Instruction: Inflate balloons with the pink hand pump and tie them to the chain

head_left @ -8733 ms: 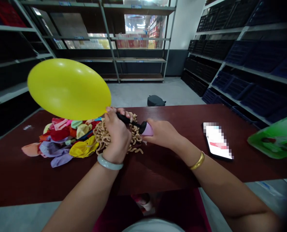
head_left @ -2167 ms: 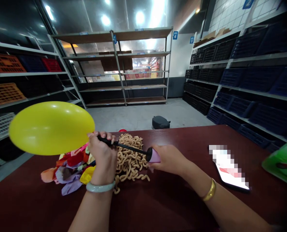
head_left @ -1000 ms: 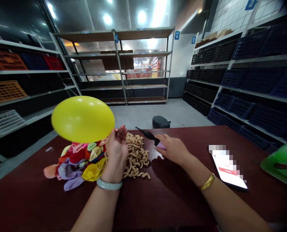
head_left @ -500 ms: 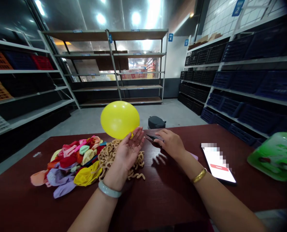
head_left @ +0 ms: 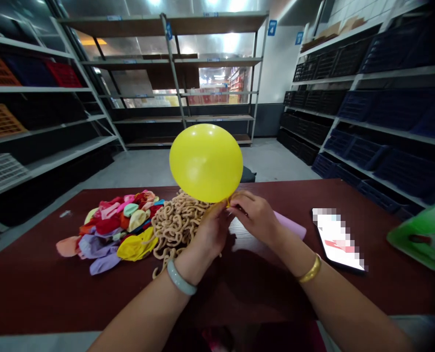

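Moved since the previous frame: yellow balloon point(head_left: 206, 163) is farther right, and both hands have closed in on its neck. Left hand point(head_left: 212, 232) was palm-up with fingers spread; right hand point(head_left: 256, 215) was by the pump nozzle.

Current state on my feed: left hand gripping the balloon neck, thumb side up. Right hand pinching at the same spot, fingertips meeting the left's. Fingers overlap there, so I can't tell exactly how the neck runs between them. Balloon is inflated, held above the surface point(head_left: 37, 298), overlapping the far edge from my angle.

Purple pump point(head_left: 291, 226) lies on the surface behind the right wrist, partly hidden; I can't see its black end.

Left of the hands: heap of tan curled pieces point(head_left: 177, 217), partly behind the left hand. Touching its left side: pile of limp balloons point(head_left: 111, 230), mixed colours, yellow one nearest the heap.

Right side: phone point(head_left: 337, 239) with lit, partly pixelated screen, then green bag point(head_left: 423, 234) near the right edge of view. Pale bangle point(head_left: 181, 278) on left wrist, gold bangle point(head_left: 312, 270) on right.
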A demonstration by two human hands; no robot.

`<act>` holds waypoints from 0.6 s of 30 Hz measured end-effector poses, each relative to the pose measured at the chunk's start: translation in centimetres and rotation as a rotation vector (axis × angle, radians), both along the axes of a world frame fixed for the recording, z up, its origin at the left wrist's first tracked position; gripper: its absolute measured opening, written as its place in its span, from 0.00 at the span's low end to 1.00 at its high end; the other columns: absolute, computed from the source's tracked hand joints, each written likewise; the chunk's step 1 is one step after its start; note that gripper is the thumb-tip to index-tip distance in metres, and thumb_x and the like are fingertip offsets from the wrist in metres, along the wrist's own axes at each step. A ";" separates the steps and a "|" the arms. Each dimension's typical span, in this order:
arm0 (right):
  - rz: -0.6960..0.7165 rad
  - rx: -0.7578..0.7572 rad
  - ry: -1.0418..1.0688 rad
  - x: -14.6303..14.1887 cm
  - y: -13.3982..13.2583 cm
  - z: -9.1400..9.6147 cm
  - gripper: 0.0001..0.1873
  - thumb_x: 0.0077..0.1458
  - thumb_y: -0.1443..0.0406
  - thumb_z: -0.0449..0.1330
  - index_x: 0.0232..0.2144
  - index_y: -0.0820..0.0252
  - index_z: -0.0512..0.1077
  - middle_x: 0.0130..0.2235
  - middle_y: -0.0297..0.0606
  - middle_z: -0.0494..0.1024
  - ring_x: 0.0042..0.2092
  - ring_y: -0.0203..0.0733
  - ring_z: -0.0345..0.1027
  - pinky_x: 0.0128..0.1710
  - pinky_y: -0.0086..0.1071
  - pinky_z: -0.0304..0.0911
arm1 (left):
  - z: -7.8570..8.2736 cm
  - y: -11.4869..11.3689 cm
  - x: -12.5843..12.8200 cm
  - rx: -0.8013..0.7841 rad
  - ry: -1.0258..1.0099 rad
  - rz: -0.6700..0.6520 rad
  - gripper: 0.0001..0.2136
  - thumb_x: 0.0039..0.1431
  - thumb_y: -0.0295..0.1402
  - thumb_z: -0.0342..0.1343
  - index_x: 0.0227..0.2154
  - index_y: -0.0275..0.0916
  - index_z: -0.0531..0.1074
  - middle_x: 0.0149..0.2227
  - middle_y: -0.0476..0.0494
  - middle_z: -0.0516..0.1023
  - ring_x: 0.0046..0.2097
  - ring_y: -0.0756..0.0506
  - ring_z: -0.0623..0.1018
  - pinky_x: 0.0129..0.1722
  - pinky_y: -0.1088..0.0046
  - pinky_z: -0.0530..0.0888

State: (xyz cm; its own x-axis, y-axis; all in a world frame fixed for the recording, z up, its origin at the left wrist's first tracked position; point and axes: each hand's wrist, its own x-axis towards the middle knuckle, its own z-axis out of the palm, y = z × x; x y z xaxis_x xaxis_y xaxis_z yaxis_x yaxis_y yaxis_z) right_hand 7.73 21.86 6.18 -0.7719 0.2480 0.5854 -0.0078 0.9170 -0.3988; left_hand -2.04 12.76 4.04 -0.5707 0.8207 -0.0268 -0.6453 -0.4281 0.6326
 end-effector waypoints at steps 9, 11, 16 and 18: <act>-0.101 -0.331 0.114 -0.1 -0.2 -0.1 0.21 0.65 0.53 0.45 0.34 0.59 0.71 0.32 0.39 0.76 0.34 0.40 0.71 0.37 0.33 0.65 | 0.7 -0.2 -1.2 0.046 0.073 -0.041 0.07 0.55 0.32 0.59 0.36 0.36 0.77 0.44 0.37 0.78 0.50 0.42 0.75 0.50 0.65 0.69; -0.088 -0.368 0.014 -0.6 -0.4 -0.5 0.20 0.63 0.52 0.49 0.34 0.59 0.73 0.33 0.39 0.77 0.34 0.41 0.71 0.36 0.32 0.64 | 0.5 -0.2 -0.8 0.063 0.119 -0.024 0.07 0.53 0.31 0.61 0.35 0.36 0.77 0.40 0.38 0.79 0.44 0.43 0.77 0.44 0.68 0.71; 0.075 -0.801 0.061 -1.8 -1.3 -1.5 0.18 0.58 0.51 0.56 0.34 0.59 0.73 0.27 0.34 0.74 0.24 0.35 0.65 0.21 0.28 0.58 | 0.6 -0.4 -0.1 0.109 0.211 -0.071 0.06 0.55 0.32 0.59 0.33 0.34 0.77 0.34 0.42 0.78 0.26 0.52 0.69 0.27 0.74 0.67; 0.134 -0.849 0.128 -1.9 -1.6 -1.6 0.16 0.58 0.52 0.56 0.30 0.59 0.72 0.26 0.33 0.72 0.24 0.34 0.64 0.20 0.27 0.57 | 0.8 -0.7 -0.3 0.121 0.177 -0.105 0.07 0.57 0.32 0.58 0.33 0.34 0.77 0.37 0.41 0.77 0.27 0.52 0.69 0.25 0.75 0.65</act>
